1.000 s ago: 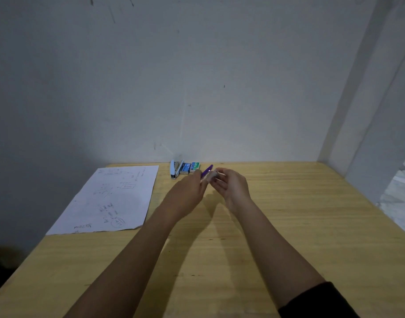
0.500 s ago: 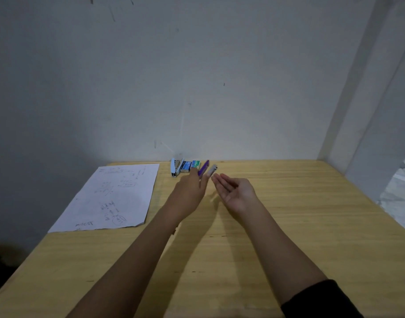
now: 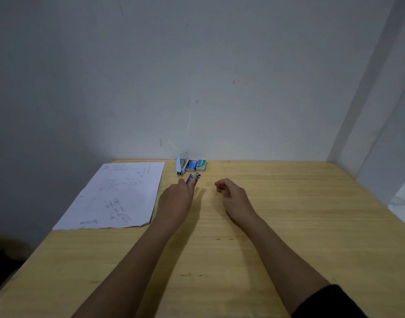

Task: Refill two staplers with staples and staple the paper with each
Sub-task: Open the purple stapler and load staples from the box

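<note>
My left hand (image 3: 176, 200) holds a small purple stapler (image 3: 192, 179) just above the table, its metal staple channel swung open and pointing at the wall. My right hand (image 3: 232, 195) hovers to the right of it, apart from the stapler. Its fingers are curled around a thin pale sliver (image 3: 225, 188) that looks like a strip of staples. A light blue stapler (image 3: 180, 166) lies open by the wall. Beside it stand a blue staple box (image 3: 192, 165) and a green staple box (image 3: 201, 164). A handwritten sheet of paper (image 3: 114, 193) lies flat at the left.
The wooden table (image 3: 288, 214) meets a grey wall at the back and a white pillar (image 3: 366, 99) at the right. Its left edge drops to a dark floor.
My hands were together on the purple stapler and have parted. The right hand opened palm up, then drew right and curled shut. The left hand lowered the stapler toward the table.
</note>
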Demonstrator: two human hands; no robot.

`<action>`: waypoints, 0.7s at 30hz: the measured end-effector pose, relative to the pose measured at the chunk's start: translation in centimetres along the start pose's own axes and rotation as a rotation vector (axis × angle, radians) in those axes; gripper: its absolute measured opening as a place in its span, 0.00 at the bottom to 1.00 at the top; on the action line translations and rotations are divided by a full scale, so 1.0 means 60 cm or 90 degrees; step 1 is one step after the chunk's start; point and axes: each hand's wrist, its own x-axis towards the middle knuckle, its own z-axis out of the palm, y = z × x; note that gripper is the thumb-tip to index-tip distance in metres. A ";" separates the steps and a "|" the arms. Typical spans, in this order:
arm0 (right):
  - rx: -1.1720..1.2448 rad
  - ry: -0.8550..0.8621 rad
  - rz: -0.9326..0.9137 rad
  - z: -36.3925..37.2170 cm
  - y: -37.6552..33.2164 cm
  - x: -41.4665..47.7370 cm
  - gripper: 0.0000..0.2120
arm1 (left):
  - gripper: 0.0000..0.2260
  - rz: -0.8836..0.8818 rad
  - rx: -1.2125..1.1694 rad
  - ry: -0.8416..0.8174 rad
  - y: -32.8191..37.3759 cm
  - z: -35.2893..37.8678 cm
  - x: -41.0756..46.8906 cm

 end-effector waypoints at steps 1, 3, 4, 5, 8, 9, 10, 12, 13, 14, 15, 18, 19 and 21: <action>-0.013 -0.015 -0.006 0.002 -0.001 0.003 0.18 | 0.20 -0.008 0.008 -0.014 -0.001 0.001 0.002; -0.016 -0.033 -0.012 0.004 -0.002 0.006 0.16 | 0.20 -0.036 -0.001 -0.051 -0.002 0.002 0.008; -0.008 -0.033 -0.011 0.006 -0.003 0.009 0.14 | 0.20 -0.048 -0.007 -0.063 -0.004 0.004 0.011; 0.003 -0.028 -0.008 0.006 -0.005 0.012 0.11 | 0.20 -0.051 -0.012 -0.068 -0.007 0.007 0.014; 0.039 0.004 0.020 0.004 -0.009 0.026 0.09 | 0.18 -0.037 -0.042 -0.053 -0.021 0.017 0.015; 0.041 0.016 0.035 0.004 -0.010 0.034 0.09 | 0.17 -0.029 -0.038 -0.049 -0.026 0.022 0.017; 0.040 0.024 0.048 0.006 -0.012 0.044 0.09 | 0.16 -0.015 -0.014 -0.048 -0.032 0.026 0.021; 0.038 0.042 0.068 0.011 -0.017 0.064 0.10 | 0.15 0.003 0.023 -0.044 -0.038 0.033 0.029; 0.035 0.050 0.077 0.016 -0.019 0.075 0.10 | 0.15 0.004 0.028 -0.039 -0.041 0.035 0.033; 0.029 0.056 0.082 0.022 -0.021 0.084 0.11 | 0.15 0.007 0.033 -0.033 -0.043 0.037 0.036; 0.020 0.059 0.084 0.029 -0.022 0.094 0.11 | 0.15 0.013 0.041 -0.030 -0.046 0.040 0.039; -0.070 0.055 0.071 0.058 -0.025 0.123 0.14 | 0.14 0.024 0.053 -0.011 -0.055 0.046 0.043; -0.129 0.047 0.059 0.066 -0.025 0.131 0.15 | 0.13 0.024 0.047 -0.007 -0.057 0.047 0.044; -0.251 0.008 0.021 0.078 -0.024 0.144 0.21 | 0.14 0.017 0.033 0.005 -0.061 0.046 0.047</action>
